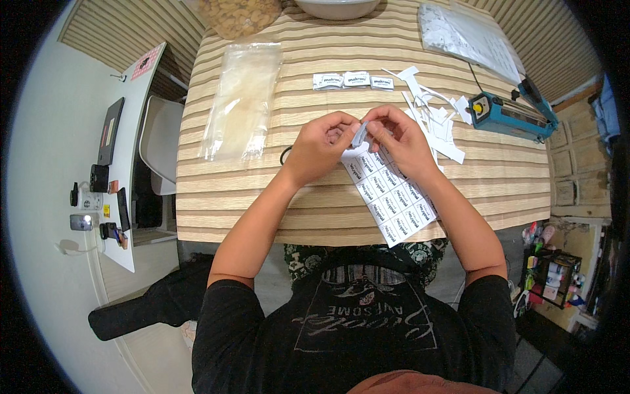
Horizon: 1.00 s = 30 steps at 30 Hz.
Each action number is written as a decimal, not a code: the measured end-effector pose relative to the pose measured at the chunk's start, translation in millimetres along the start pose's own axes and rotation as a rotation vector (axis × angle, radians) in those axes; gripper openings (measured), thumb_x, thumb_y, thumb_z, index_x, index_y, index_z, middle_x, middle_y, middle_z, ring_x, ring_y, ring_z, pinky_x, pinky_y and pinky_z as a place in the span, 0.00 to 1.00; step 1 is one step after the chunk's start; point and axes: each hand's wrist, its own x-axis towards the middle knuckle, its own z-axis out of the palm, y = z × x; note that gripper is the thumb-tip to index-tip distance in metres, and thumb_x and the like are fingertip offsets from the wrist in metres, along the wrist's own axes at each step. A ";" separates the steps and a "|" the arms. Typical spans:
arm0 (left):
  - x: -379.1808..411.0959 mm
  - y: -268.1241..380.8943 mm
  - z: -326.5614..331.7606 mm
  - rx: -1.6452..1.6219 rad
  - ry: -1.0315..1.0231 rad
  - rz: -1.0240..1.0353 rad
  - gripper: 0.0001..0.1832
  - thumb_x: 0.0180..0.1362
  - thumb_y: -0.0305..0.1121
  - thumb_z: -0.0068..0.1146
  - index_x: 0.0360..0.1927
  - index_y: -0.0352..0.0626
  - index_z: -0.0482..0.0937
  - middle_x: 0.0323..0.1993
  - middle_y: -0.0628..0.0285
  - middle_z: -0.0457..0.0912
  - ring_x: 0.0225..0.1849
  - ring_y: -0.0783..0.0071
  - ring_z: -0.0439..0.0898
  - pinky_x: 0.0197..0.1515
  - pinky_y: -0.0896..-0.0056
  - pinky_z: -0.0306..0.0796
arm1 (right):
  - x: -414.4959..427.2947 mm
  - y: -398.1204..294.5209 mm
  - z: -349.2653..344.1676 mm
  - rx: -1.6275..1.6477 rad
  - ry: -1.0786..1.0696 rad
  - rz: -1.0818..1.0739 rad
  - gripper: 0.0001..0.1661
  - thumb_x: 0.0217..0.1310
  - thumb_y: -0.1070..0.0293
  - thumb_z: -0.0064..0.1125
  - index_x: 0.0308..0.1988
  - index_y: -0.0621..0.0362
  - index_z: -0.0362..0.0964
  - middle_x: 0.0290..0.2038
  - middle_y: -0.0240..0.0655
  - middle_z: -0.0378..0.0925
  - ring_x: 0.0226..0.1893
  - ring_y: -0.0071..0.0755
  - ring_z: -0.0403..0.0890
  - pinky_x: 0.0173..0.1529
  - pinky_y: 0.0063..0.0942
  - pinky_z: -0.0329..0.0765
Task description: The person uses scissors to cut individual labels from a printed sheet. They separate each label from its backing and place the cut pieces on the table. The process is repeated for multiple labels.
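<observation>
My left hand (325,147) and my right hand (401,143) meet over the table's middle. Both pinch a small stack of paper labels (361,135) by its edges, tilted on its side. Beneath them lies a sheet of printed labels (393,202), uncut in a grid; my right hand and forearm cover part of it. Beyond the hands, three small piles of cut labels (356,79) sit in a row. White paper offcuts (435,115) are strewn to the right. A black loop (285,154), perhaps a scissors handle, peeks out by my left wrist, the rest hidden.
Clear plastic bags (243,101) lie flat at the left. A bag of dry macaroni (239,15) and a white bowl (338,7) stand at the far edge. On the right are a blue impulse sealer (512,115) and a filled plastic packet (467,37). A white chair (160,143) stands left.
</observation>
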 end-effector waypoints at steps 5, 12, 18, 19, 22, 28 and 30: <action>0.4 9.9 -7.4 -0.115 0.025 -0.072 0.13 0.78 0.35 0.65 0.53 0.34 0.87 0.39 0.63 0.91 0.41 0.80 0.89 0.43 0.79 0.81 | 0.9 -6.5 2.1 -0.006 0.063 0.015 0.12 0.81 0.68 0.65 0.55 0.64 0.80 0.38 0.32 0.84 0.35 0.21 0.83 0.41 0.21 0.81; 0.4 13.0 -6.4 -0.079 0.082 -0.074 0.13 0.73 0.31 0.71 0.53 0.32 0.89 0.39 0.58 0.93 0.39 0.76 0.91 0.40 0.78 0.84 | 1.0 -8.7 -1.2 0.078 0.034 0.032 0.18 0.78 0.71 0.68 0.61 0.65 0.80 0.44 0.35 0.83 0.41 0.25 0.89 0.45 0.21 0.85; 1.4 9.2 -5.5 -0.112 0.131 -0.027 0.13 0.72 0.31 0.73 0.53 0.33 0.91 0.37 0.58 0.93 0.35 0.80 0.89 0.39 0.79 0.83 | -1.6 -13.6 4.4 0.162 -0.012 0.037 0.25 0.75 0.74 0.70 0.67 0.64 0.79 0.51 0.37 0.78 0.46 0.29 0.89 0.52 0.25 0.90; 1.2 8.0 -5.4 -0.120 0.128 -0.032 0.13 0.72 0.31 0.72 0.53 0.33 0.91 0.37 0.58 0.94 0.35 0.81 0.89 0.39 0.79 0.83 | -1.6 -14.2 4.4 0.164 -0.028 0.035 0.25 0.74 0.75 0.71 0.67 0.64 0.79 0.51 0.37 0.78 0.47 0.30 0.89 0.53 0.25 0.91; 0.2 7.3 -4.7 -0.109 0.118 -0.043 0.13 0.72 0.31 0.72 0.54 0.33 0.91 0.38 0.59 0.93 0.35 0.82 0.88 0.39 0.80 0.83 | -1.8 -17.1 3.4 0.169 -0.044 0.067 0.26 0.73 0.75 0.71 0.67 0.63 0.79 0.51 0.37 0.78 0.49 0.30 0.88 0.55 0.27 0.93; -0.2 7.1 -5.5 -0.054 0.100 -0.045 0.13 0.73 0.29 0.70 0.56 0.32 0.91 0.40 0.60 0.93 0.36 0.82 0.87 0.40 0.80 0.82 | -1.3 -13.3 2.0 0.204 -0.059 0.077 0.26 0.74 0.75 0.71 0.67 0.65 0.78 0.51 0.37 0.78 0.50 0.31 0.89 0.56 0.28 0.93; -0.1 3.9 -6.1 -0.059 0.090 -0.036 0.14 0.73 0.28 0.70 0.58 0.32 0.90 0.42 0.59 0.93 0.37 0.82 0.87 0.41 0.81 0.83 | -1.1 -13.3 2.0 0.202 -0.056 0.069 0.25 0.75 0.75 0.70 0.67 0.65 0.77 0.51 0.37 0.78 0.50 0.32 0.90 0.56 0.28 0.93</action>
